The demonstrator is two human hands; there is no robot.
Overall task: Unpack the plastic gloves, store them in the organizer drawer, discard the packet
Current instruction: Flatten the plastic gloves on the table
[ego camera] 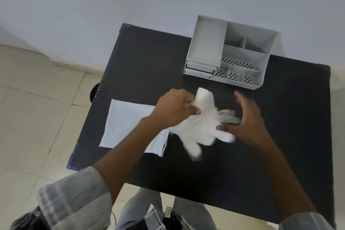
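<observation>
Both hands work over the black tabletop [141,58] — the left hand [173,108] pinches the plastic gloves [197,127], the blurred right hand [250,117] spread open against them. The organizer [231,52] lies beyond, drawers [199,69] shut; the packet [127,123] rests left.

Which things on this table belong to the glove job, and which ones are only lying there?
Belong to the job:
- plastic gloves, held by the left hand and right hand
- empty packet, flat on the table
- grey organizer with drawers at its front

Only lying about:
- nothing else on the black table
</observation>
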